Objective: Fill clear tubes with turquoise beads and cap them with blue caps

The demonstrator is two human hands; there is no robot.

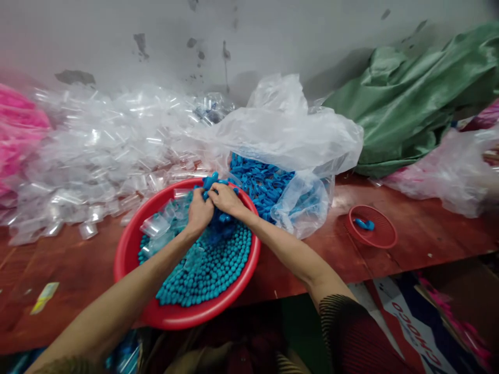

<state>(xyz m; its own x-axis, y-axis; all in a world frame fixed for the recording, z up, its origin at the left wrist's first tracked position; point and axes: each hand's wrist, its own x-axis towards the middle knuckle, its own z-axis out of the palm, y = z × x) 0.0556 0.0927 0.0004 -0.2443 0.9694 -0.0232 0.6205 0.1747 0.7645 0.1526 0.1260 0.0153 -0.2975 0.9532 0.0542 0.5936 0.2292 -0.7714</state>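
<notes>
Both hands are over the back of a red basin (123, 249), close together. My left hand (200, 212) has its fingers closed on small blue plastic pieces (210, 180). Beside it, my right hand (226, 199) is curled over pieces of the same kind, its fingertips partly hidden. Under the hands more blue pieces lie in the basin. Many round turquoise beads (202, 283) cover the basin's bottom. Clear plastic cups (158, 226) rest on the beads at the left side.
A large heap of clear cups (97, 150) spreads along the wall. Blue pieces (261, 182) spill from a white plastic bag (292, 130) behind the basin. To the right are a small red basket (384, 231) with blue pieces inside and a green sack (413, 104). The wooden table (319, 265) ends near my body.
</notes>
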